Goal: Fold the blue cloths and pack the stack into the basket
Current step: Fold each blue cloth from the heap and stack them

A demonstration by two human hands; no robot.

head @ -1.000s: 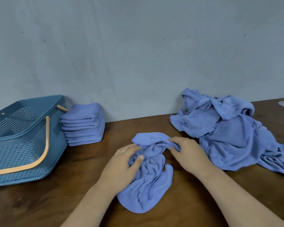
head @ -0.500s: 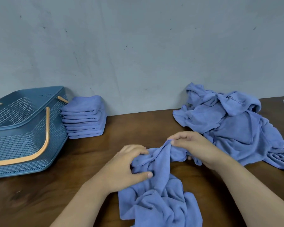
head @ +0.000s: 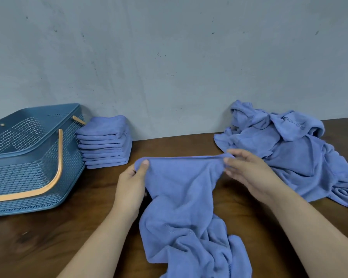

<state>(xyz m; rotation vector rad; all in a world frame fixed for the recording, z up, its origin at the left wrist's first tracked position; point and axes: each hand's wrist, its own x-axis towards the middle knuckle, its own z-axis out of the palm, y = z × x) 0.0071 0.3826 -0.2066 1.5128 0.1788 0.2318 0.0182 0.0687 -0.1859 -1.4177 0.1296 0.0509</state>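
A blue basket (head: 28, 171) is sitting at the tabletop's (head: 48, 237) left edge. A stack of folded cloths (head: 106, 141) is standing just beside it along the back edge. At the middle, the left hand (head: 131, 183) is pinching one top corner of a blue cloth (head: 181, 189). The right hand (head: 247, 171) is pinching the other, holding the hem taut while the rest is trailing crumpled toward the front edge. A heap of unfolded cloths (head: 289, 157) is lying just behind the right hand, toward the back right corner.

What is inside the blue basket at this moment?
No cloth shows inside the basket: only its own perforated inner wall is seen. The near wall hides its floor. The folded stack stands outside, beside it, on the table.
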